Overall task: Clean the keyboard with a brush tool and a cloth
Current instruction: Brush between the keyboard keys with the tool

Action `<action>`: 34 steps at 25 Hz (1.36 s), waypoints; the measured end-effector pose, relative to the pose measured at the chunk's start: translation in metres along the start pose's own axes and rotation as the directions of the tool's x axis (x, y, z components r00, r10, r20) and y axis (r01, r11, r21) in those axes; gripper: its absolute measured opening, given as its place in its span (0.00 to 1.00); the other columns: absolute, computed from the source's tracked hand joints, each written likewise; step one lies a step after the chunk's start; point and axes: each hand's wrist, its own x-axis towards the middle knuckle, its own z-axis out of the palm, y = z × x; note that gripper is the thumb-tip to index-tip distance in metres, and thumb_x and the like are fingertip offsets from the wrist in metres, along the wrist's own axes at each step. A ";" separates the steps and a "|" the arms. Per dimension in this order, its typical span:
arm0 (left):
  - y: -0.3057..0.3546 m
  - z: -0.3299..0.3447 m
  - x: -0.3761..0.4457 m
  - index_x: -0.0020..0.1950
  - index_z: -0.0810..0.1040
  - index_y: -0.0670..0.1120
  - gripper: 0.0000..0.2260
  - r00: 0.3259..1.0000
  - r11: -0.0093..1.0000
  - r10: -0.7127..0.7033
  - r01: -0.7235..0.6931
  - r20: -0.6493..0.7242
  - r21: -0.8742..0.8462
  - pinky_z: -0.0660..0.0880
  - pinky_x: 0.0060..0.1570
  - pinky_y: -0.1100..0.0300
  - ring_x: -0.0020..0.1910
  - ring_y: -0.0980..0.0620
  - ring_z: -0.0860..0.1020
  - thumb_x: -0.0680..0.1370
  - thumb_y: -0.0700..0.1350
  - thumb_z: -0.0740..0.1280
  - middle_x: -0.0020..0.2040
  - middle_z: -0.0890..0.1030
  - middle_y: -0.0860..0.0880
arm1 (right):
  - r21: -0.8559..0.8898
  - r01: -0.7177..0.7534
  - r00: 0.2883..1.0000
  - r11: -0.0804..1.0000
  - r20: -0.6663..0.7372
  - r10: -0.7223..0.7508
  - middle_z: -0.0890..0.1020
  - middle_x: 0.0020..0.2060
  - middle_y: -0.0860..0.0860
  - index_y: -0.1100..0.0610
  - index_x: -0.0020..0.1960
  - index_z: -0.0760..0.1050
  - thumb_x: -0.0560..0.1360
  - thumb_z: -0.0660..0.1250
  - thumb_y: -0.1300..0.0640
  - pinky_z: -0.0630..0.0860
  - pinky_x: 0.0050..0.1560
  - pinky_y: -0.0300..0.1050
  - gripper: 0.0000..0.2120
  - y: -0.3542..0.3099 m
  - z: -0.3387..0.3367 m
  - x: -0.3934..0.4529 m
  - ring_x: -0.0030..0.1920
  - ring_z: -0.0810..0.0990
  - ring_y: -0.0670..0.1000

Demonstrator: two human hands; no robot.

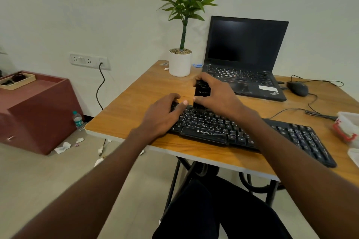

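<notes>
Holding a black brush tool [202, 91] upright, your right hand [219, 93] is curling its grip around the body, thumb low and fingers over the top. The tool's lower end is meeting the far left rows of the black keyboard [250, 134], but your thumb and the blur are hiding its bristles, so you cannot tell whether they are touching the keys. Your left hand [165, 114] is resting on the keyboard's left end, fingers curling over the far corner, which they are hiding. The keyboard is lying slantwise near the front edge of the wooden desk [124, 114]. Behind it an open laptop [246, 58] is sitting with a dark screen, a potted plant [180, 62] to its left and a mouse [298, 88] to its right. A white container [347, 126] is being cut off at the right edge.
</notes>
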 end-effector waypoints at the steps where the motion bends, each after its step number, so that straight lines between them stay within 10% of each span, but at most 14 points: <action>1: 0.000 0.003 -0.001 0.75 0.70 0.52 0.27 0.999 1.000 0.018 -0.018 -0.050 -0.001 0.76 0.57 0.51 0.57 0.51 0.81 0.84 0.68 0.54 0.63 0.82 0.52 | -0.074 -0.034 0.999 0.997 0.009 0.035 0.80 0.51 0.47 0.43 0.61 0.72 0.73 0.75 0.54 0.79 0.42 0.40 0.21 0.002 -0.006 0.001 0.48 0.81 0.49; 4: -0.001 0.001 -0.001 0.72 0.71 0.48 0.20 0.996 0.999 0.027 -0.029 -0.087 -0.028 0.73 0.50 0.54 0.51 0.53 0.82 0.88 0.60 0.55 0.58 0.84 0.53 | -0.188 -0.101 0.994 0.977 -0.065 0.090 0.80 0.50 0.48 0.45 0.64 0.73 0.72 0.74 0.55 0.79 0.45 0.44 0.22 0.007 -0.015 0.004 0.48 0.80 0.51; 8: 0.000 0.004 -0.001 0.69 0.71 0.48 0.15 0.992 0.998 0.045 -0.049 -0.114 -0.030 0.73 0.42 0.53 0.41 0.56 0.81 0.88 0.55 0.55 0.46 0.85 0.53 | 0.220 -0.121 0.991 0.968 -0.035 0.132 0.79 0.53 0.46 0.46 0.61 0.74 0.75 0.75 0.56 0.82 0.40 0.40 0.18 0.007 0.000 0.012 0.51 0.81 0.47; 12: -0.004 0.005 0.001 0.69 0.71 0.48 0.15 0.992 0.999 0.037 -0.039 -0.124 -0.010 0.75 0.42 0.52 0.40 0.55 0.81 0.88 0.55 0.55 0.44 0.85 0.53 | -0.064 -0.187 0.981 0.980 -0.056 0.183 0.80 0.50 0.48 0.48 0.61 0.75 0.71 0.75 0.54 0.77 0.45 0.45 0.20 0.011 -0.009 0.026 0.51 0.80 0.52; 24: -0.006 0.005 0.003 0.72 0.69 0.50 0.19 0.994 0.997 -0.001 -0.008 -0.113 -0.082 0.77 0.43 0.44 0.41 0.48 0.81 0.86 0.56 0.50 0.46 0.85 0.45 | -0.135 -0.091 0.995 0.987 -0.058 0.084 0.81 0.53 0.49 0.47 0.65 0.72 0.73 0.73 0.58 0.77 0.42 0.42 0.23 0.008 -0.002 0.027 0.51 0.80 0.53; 34: -0.006 0.006 0.002 0.81 0.61 0.49 0.21 0.991 0.977 -0.044 0.016 -0.127 -0.212 0.74 0.41 0.51 0.41 0.52 0.81 0.89 0.54 0.49 0.43 0.82 0.45 | 0.191 0.012 0.999 0.982 -0.046 -0.004 0.79 0.49 0.45 0.46 0.59 0.73 0.75 0.75 0.53 0.85 0.47 0.52 0.16 -0.019 0.039 0.039 0.50 0.82 0.49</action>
